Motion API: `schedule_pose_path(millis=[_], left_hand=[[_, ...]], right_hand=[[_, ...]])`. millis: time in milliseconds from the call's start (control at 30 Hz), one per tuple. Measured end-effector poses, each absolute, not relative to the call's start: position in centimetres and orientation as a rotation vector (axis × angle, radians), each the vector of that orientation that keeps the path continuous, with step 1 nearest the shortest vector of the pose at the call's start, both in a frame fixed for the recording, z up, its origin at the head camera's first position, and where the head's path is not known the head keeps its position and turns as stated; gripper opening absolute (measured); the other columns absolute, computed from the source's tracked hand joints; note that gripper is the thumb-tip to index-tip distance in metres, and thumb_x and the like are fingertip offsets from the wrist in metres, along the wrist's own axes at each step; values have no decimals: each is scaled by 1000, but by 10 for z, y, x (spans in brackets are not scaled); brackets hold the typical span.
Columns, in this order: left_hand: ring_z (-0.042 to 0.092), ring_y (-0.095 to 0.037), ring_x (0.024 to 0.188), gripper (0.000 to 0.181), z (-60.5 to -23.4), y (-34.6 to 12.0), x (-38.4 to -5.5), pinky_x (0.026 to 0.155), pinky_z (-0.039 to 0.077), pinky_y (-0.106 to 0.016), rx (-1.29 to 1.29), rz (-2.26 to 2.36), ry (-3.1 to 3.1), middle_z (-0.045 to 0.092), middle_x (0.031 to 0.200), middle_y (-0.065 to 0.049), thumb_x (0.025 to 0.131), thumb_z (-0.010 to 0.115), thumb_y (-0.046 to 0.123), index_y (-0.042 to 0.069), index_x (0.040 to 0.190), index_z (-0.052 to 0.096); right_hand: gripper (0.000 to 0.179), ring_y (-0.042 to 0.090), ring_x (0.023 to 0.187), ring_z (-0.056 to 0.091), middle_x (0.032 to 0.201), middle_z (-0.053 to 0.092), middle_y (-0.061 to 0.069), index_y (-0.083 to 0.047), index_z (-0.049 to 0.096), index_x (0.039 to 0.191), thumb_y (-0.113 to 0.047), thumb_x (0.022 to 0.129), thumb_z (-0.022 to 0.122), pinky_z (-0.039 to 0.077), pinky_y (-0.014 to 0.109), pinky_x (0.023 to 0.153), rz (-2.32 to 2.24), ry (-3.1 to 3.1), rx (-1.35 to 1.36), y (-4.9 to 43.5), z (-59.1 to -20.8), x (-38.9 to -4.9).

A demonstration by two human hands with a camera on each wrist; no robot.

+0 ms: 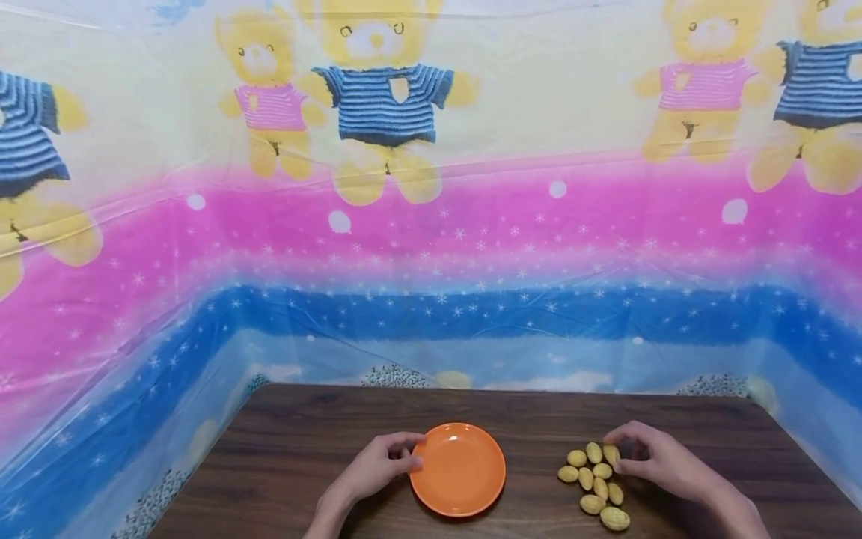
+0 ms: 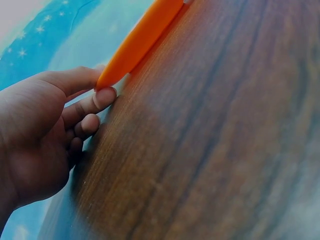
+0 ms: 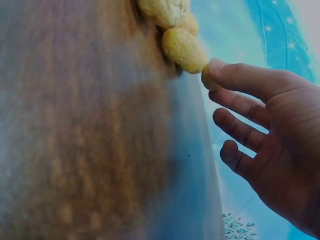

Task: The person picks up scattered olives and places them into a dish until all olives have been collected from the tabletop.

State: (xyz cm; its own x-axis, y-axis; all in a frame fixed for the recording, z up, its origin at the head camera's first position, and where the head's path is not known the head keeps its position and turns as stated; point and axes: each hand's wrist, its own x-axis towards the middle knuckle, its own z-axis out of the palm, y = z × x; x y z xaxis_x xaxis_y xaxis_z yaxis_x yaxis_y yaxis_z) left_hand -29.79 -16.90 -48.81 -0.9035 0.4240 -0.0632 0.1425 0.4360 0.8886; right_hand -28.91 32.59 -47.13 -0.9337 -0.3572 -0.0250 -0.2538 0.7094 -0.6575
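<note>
An orange plate (image 1: 458,470) lies flat on the brown wooden table (image 1: 323,415). My left hand (image 1: 378,464) pinches its left rim between thumb and fingers; the left wrist view shows the plate's edge (image 2: 137,42) in that grip. To the right of the plate is a loose cluster of small yellow oval pieces (image 1: 586,477), nut- or potato-like, their exact kind unclear. At the cluster's upper right, my right hand (image 1: 656,457) pinches one yellow oval piece (image 1: 610,454) between thumb and index finger. In the right wrist view this piece (image 3: 208,79) is mostly hidden by the thumb.
A printed cloth (image 1: 431,314) with bears and snowflakes hangs around the table's back and sides. Bare wood lies between the plate and the cluster. The largest oval piece (image 1: 615,519) sits at the near end of the cluster.
</note>
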Motion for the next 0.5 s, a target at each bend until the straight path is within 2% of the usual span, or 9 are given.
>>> schedule_pose_path(millis=[267, 500], left_hand=[[49, -12, 71, 42, -487, -168, -297, 61, 37, -24, 504, 1459, 2418, 60, 82, 1, 94, 68, 29, 13, 132, 64], [50, -13, 72, 42, -486, -168, -296, 62, 37, -24, 504, 1458, 2414, 60, 82, 1, 95, 68, 29, 13, 133, 63]], right_hand=[[41, 1, 78, 55, 115, 65, 7, -11, 64, 122, -33, 89, 73, 45, 25, 64, -1089, 2826, -735, 319, -465, -286], [41, 3, 79, 56, 118, 63, 7, -11, 64, 123, -33, 89, 73, 47, 26, 64, -1085, 2800, -702, 311, -457, -287]])
